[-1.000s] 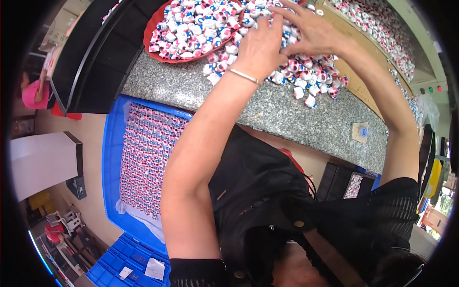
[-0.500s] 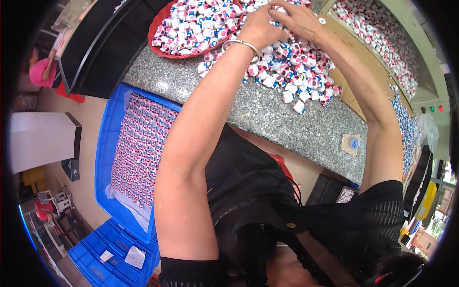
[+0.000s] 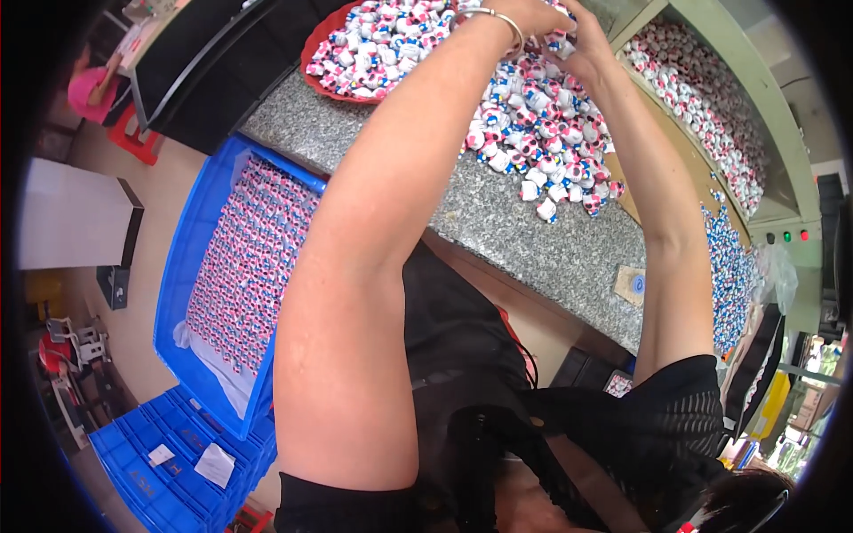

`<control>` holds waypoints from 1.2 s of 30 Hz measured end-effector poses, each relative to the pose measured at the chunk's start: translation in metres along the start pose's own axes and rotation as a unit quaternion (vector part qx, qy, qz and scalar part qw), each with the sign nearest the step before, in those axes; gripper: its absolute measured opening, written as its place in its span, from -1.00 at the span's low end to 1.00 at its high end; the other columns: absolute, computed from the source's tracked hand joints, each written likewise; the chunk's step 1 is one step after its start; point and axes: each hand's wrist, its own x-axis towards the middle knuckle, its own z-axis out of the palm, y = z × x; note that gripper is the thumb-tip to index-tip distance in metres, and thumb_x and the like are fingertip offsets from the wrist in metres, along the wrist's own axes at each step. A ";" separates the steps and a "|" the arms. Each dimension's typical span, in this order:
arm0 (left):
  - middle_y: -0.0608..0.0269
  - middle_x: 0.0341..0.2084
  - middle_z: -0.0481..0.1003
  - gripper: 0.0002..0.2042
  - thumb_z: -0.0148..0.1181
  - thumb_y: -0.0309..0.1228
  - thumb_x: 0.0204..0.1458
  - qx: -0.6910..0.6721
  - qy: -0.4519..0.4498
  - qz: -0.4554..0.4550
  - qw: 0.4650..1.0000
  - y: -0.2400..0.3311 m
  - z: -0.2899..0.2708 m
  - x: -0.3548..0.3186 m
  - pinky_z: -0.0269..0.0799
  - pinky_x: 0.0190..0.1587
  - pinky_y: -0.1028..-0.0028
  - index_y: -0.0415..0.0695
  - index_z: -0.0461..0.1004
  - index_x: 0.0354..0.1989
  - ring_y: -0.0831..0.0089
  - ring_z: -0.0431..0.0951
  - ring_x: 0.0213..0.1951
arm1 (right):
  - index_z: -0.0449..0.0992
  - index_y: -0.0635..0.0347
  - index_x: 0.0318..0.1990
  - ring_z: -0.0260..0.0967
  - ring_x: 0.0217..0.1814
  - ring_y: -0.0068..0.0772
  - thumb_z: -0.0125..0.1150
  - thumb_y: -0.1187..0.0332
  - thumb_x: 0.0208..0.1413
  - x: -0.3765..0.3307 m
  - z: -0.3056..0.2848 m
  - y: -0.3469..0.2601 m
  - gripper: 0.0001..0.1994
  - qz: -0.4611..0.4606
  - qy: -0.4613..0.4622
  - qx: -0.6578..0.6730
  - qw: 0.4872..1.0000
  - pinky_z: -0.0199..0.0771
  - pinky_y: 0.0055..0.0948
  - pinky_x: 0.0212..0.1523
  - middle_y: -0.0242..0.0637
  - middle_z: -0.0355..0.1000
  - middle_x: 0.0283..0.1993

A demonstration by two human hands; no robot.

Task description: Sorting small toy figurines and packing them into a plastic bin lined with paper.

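Note:
Both my hands are together at the top edge, over a heap of small white, pink and blue figurines (image 3: 533, 124) on a grey speckled counter (image 3: 524, 235). My left hand (image 3: 531, 16), with a metal bangle at its wrist, has its fingers curled beside the right; the edge cuts off part of it, and its grip is unclear. Cupped at the far end of the heap, my right hand (image 3: 588, 46) is closed around a few figurines (image 3: 559, 43). Left of the heap stands a red tray (image 3: 313, 78) filled with more of these figurines.
Below the counter at left, a blue crate (image 3: 173, 284) holds rows of figurines, beside stacked blue crates (image 3: 142, 489). A lit booth (image 3: 786, 115) with figurines stands right. A cardboard piece (image 3: 630, 284) lies by the counter's front edge. A person in pink (image 3: 89, 93) is far left.
The view has shifted, and my hands now sit higher and farther right in it. Figurines now show in my right hand's grasp, where before the fingers overlapped above the heap.

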 end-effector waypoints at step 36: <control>0.16 0.01 0.28 -0.61 0.14 -0.66 -0.05 -0.290 0.431 -0.313 0.795 -0.286 -0.369 -0.522 0.42 -0.03 0.49 -0.25 0.35 0.02 0.45 0.44 -0.07 | 0.49 0.01 -0.21 0.45 -0.19 -0.44 0.02 0.01 0.10 -0.319 0.427 0.498 -0.68 0.582 -0.279 0.117 0.755 0.50 -0.33 -0.21 -0.40 0.49 -0.26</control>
